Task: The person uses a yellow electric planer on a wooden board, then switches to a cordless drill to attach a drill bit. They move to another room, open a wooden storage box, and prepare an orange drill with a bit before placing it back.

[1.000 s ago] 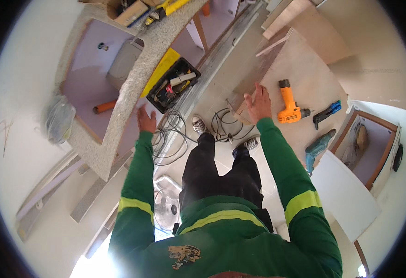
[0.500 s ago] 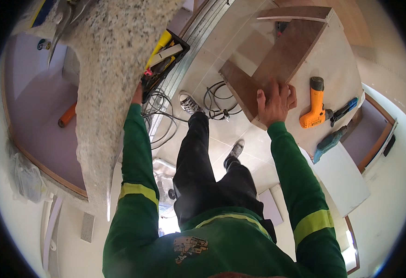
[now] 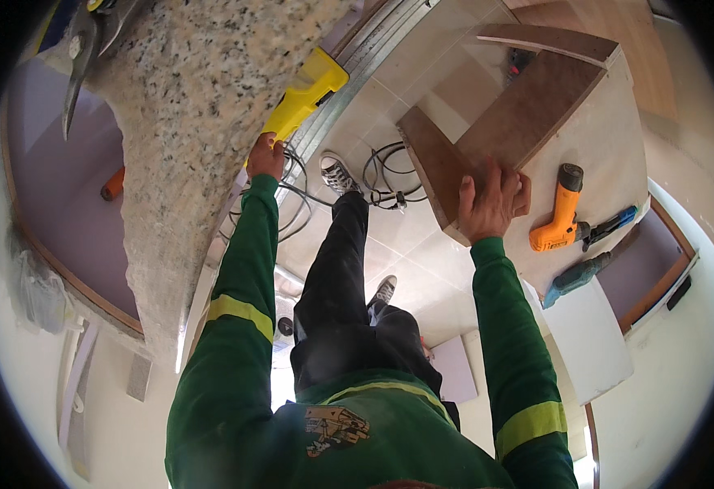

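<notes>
Right hand (image 3: 493, 202), fingers apart, is resting at the edge of the box (image 3: 585, 138); pushing could be tipping the orange drill (image 3: 561, 218) off; left hand (image 3: 266, 157): cannot tell

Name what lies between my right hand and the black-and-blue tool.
The head view shows the orange drill between your right hand and that tool.

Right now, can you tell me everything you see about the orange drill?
The orange drill lies on its side on a pale panel, with no hand on it. Its plastic-looking body and handle are orange, the handle's base is dark, and its dark nose points right toward a blue-and-black tool. I can't tell whether the two touch.
</notes>
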Demonstrator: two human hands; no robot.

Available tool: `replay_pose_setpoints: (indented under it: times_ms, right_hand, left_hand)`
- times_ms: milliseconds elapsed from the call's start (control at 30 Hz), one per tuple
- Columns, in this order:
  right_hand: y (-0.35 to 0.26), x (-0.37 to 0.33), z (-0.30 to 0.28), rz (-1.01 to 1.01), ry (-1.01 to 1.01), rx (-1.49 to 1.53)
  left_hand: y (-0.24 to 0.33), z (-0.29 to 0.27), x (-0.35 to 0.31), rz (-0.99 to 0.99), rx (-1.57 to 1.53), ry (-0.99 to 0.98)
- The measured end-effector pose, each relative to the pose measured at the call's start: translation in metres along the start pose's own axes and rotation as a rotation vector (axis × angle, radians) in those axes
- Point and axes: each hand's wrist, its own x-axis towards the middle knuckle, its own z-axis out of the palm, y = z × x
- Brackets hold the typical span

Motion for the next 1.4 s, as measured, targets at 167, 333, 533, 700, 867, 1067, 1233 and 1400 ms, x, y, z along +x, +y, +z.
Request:
replay_pose_setpoints:
  times_ms: [167, 333, 533, 700, 867, 1067, 1233, 1400]
  right_hand:
    - [0.004, -0.002, 0.002, 0.014, -0.009, -0.016]
    - [0.004, -0.004, 0.004, -0.016, 0.007, -0.004]
    - [0.006, -0.004, 0.006, -0.003, 0.012, -0.023]
    - [0.007, -0.004, 0.004, -0.004, 0.018, 0.031]
    - [0.003, -0.003, 0.002, 0.005, 0.020, 0.031]
    - [0.004, -0.005, 0.003, -0.024, 0.027, 0.015]
    - [0.008, -0.005, 0.008, -0.023, 0.042, 0.000]
    - [0.008, -0.006, 0.009, -0.037, 0.052, -0.005]
  left_hand:
    - [0.004, -0.005, 0.015, 0.090, -0.126, 0.192]
    - [0.012, 0.025, 0.002, -0.124, -0.139, 0.094]
    - [0.054, 0.057, -0.024, 0.263, -0.321, 0.118]
    - [0.108, 0.065, 0.045, 0.213, -0.343, 0.089]
    - [0.121, 0.100, 0.099, -0.314, -0.355, 0.295]
    - [0.117, 0.144, 0.167, -0.841, -0.449, 0.429]
    - [0.156, 0.144, 0.161, -1.011, -0.441, 0.558]
    - [0.157, 0.117, 0.152, -0.886, -0.301, 0.427]
